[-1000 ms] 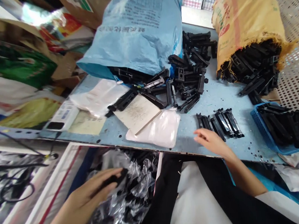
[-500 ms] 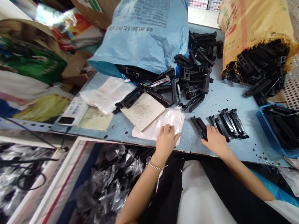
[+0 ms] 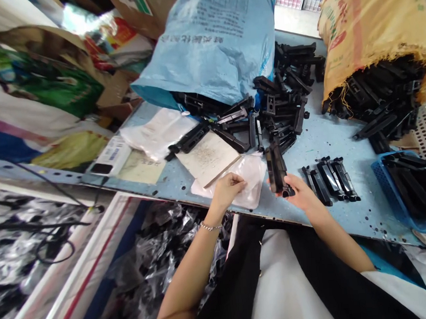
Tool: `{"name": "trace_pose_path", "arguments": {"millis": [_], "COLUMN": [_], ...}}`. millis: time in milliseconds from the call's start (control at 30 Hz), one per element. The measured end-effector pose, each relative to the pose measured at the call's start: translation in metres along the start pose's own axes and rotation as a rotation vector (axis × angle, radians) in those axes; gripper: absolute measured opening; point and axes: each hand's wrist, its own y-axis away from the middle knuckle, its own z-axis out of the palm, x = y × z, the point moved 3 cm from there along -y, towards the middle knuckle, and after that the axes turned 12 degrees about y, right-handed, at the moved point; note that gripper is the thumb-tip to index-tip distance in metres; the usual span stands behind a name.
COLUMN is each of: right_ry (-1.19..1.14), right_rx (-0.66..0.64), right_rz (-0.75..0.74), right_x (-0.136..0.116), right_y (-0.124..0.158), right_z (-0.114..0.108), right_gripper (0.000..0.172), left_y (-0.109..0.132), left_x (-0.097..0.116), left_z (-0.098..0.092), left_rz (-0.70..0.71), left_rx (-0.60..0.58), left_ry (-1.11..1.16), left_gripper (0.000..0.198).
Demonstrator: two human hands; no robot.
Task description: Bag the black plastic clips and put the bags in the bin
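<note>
My left hand (image 3: 227, 192) is over a stack of clear plastic bags (image 3: 253, 183), its thumb and fingers pinched together. Whether a bag's edge is between the fingertips I cannot make out. Grasped near their lower end by my right hand (image 3: 299, 192) are long black plastic parts (image 3: 277, 166), apparently a pair side by side, tilted up off the table. Just right of that hand, several similar black parts (image 3: 330, 179) lie in a row on the blue table (image 3: 235, 215). A square board (image 3: 208, 159) rests partly on the bags.
Behind the hands, a blue sack (image 3: 207, 47) spills a pile of black parts (image 3: 285, 95). A yellow sack (image 3: 375, 19) and a blue basket (image 3: 392, 189), both holding black parts, stand at the right. More plastic bags (image 3: 159, 132) lie at the left. Bagged items (image 3: 157, 252) sit below the table edge.
My right hand has lifted black parts from the left end of the row and moved them slightly left. My left hand has gone from flat on the bags to a pinch.
</note>
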Motion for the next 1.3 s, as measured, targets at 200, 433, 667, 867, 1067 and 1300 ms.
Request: {"name": "trace_pose_path", "arguments": {"millis": [200, 433, 667, 867, 1067, 1300], "right_ry": [-0.159, -0.137, -0.331, -0.586, -0.579, -0.065], "right_rx": [-0.141, -0.052, -0.414, -0.392, -0.121, 0.285], "right_rz": [0.096, 0.047, 0.329, 0.505, 0.247, -0.038], "right_x": [0.021, 0.025, 0.051, 0.077, 0.063, 0.055], "right_y": [-0.034, -0.031, 0.017, -0.013, -0.019, 0.001], "right_z": [0.031, 0.018, 0.010, 0.035, 0.027, 0.026], "right_gripper": [0.035, 0.038, 0.053, 0.039, 0.036, 0.038], "left_y": [0.019, 0.033, 0.025, 0.073, 0.089, 0.091], "left_x": [0.018, 0.040, 0.039, 0.041, 0.011, 0.006], "left_z": [-0.008, -0.032, -0.016, 0.014, 0.015, 0.048], "left_rz": [0.413, 0.624, 0.593, 0.690, 0.789, 0.834], "left_rx": [0.009, -0.046, -0.110, -0.256, -0.208, -0.398], "left_ry": [-0.260, -0.864, -0.587, -0.426, -0.587, -0.572], "left_gripper": [0.013, 0.039, 0.044, 0.044, 0.049, 0.072]}}
